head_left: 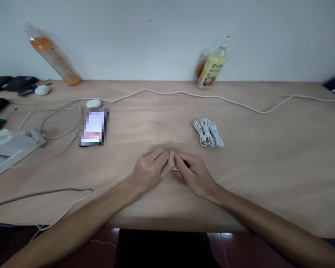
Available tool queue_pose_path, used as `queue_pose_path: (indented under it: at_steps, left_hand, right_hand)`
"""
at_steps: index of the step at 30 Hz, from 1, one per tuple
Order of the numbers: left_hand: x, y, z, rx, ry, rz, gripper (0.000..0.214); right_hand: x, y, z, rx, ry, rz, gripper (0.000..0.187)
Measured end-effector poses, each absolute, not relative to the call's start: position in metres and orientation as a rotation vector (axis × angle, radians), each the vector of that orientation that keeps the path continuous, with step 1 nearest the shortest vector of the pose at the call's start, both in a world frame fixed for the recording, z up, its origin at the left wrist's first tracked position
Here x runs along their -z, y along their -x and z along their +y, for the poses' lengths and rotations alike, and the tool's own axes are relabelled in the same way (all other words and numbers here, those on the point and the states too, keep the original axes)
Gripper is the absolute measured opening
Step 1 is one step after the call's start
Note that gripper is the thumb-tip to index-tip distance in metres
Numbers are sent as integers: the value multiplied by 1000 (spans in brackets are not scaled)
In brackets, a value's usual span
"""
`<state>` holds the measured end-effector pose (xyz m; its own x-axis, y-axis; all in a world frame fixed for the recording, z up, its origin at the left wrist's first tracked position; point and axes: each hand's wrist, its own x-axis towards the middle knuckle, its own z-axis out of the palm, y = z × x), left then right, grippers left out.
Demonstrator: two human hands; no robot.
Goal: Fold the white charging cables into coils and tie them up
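Note:
My left hand (pixel 150 169) and my right hand (pixel 194 173) rest on the wooden table (pixel 268 167), fingertips meeting in a pinch at the middle. Between them shows a sliver of a small white thing (pixel 175 169); I cannot make out what it is. Just beyond the fingers lies a small U-shaped wire tie (pixel 178 138). A coiled white cable bundle (pixel 208 133) lies to the right of it, apart from both hands.
A phone (pixel 92 127) lies left of centre beside a white earbud case (pixel 93 103). A long white cord (pixel 184 93) runs across the back. Two drink bottles (pixel 212 67) (pixel 54 56) lean at the wall. Plastic packaging (pixel 8 147) and dark devices sit far left.

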<state>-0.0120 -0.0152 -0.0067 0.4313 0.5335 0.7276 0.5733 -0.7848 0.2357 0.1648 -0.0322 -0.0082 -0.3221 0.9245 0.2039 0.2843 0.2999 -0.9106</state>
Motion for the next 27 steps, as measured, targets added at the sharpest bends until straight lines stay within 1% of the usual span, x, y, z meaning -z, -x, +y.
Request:
queue_pose_path:
  at_steps: [4,7,9,11,12,14,16,18,19,20,21,25,27]
  left_hand:
    - [3,9,-19,1403,2697,-1435,48]
    - [0,8,-19,1436,2771,-1836,53]
    - [0,7,-19,1476,2860,-1941,56]
    - [1,7,-20,1523,2926,-1880,55]
    - [2,6,-21,1541,2927,-1777,53]
    - [4,6,-23,1507,2858,-1483,47]
    - [6,7,-23,1388,2738,-1196,43]
    - [8,8,-22,1270,2629,-1059,43]
    - [9,8,-22,1228,2597,-1047,43]
    - [10,8,-21,1206,2586,-1064,44]
    - [10,8,-20,1198,2599,-1110,45]
    - [6,7,-20,1239,2769,-1468,51]
    - [4,6,-21,1281,2844,-1597,56]
  right_hand:
    - [12,-164,-34,-376,1055,-1922,30]
    - [13,-165,-33,-13,1033,-2043,32]
    - [13,-165,-31,125,1033,-2074,39]
    - [13,-166,-30,114,1023,-2039,43]
    - [13,-166,-30,44,1025,-2006,43]
    - [12,-166,-30,-212,1078,-1925,43]
    - [11,-166,-30,-573,1156,-1838,45]
    - [10,-165,-30,-881,1187,-1762,48]
    - [9,-164,-31,-959,1193,-1736,48]
    - [9,-163,-31,-963,1196,-1728,48]
    - [9,-163,-32,-898,1192,-1740,47]
    - [11,-162,-33,-301,1110,-1896,35]
    - [12,-162,-33,-56,1066,-1973,33]
